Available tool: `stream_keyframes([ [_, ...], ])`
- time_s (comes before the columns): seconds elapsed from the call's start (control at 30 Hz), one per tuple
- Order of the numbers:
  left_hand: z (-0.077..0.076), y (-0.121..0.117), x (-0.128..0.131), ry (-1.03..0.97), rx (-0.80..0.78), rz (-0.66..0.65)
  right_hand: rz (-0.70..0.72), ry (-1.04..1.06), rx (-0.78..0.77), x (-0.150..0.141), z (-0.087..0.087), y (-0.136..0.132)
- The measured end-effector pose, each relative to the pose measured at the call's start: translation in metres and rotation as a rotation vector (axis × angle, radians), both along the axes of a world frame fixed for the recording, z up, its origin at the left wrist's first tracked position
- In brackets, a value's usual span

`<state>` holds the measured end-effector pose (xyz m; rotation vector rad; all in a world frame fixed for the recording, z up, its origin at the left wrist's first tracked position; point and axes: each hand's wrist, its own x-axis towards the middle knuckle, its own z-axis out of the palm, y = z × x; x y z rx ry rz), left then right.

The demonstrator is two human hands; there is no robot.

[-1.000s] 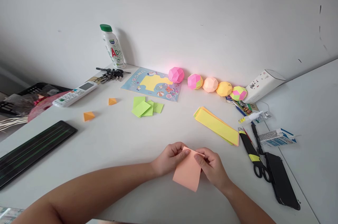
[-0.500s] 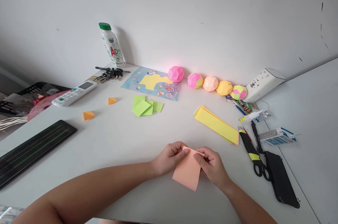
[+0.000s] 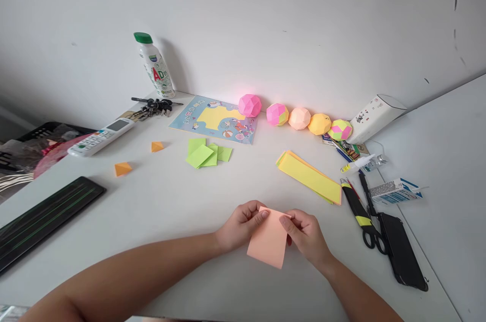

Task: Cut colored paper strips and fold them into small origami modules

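Observation:
Near the front of the white table, a peach sheet of paper (image 3: 269,243) is held up by its far edge. My left hand (image 3: 243,224) pinches its upper left corner, thumb on top. At the upper right corner my right hand (image 3: 304,233) grips it the same way, with the other fingers behind and partly hidden. Further off lie several green paper pieces (image 3: 205,152) and a stack of paper strips (image 3: 311,176), yellow on top. Two small folded orange pieces (image 3: 123,169) rest to the left.
Several faceted paper balls (image 3: 299,118) line the wall beside a blue printed card (image 3: 182,119). On the left are a bottle (image 3: 155,69), keys (image 3: 157,106), a remote control (image 3: 100,137) and a black bar (image 3: 49,218). Scissors (image 3: 362,215) and a phone (image 3: 402,251) lie right.
The whole view has shifted slightly. Both hands still hold the peach paper, which has tilted a little; its grip looks the same.

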<state>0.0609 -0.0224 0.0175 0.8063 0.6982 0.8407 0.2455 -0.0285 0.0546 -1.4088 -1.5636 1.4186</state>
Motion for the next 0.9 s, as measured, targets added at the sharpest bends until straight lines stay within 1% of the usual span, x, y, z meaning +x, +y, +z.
stream_keyframes([
  [0.2,0.0001,-0.0004,0.0,-0.026,0.024,-0.017,0.008,0.046,-0.004,-0.0003,0.0008,0.0001],
  [0.57,0.0004,0.0002,0.0005,0.01,0.036,-0.005,0.016,0.048,-0.01,0.0009,-0.0014,-0.0004],
  [0.9,0.0012,-0.0001,0.0001,0.021,0.016,0.0,0.018,0.04,-0.017,0.0006,-0.0016,-0.0005],
])
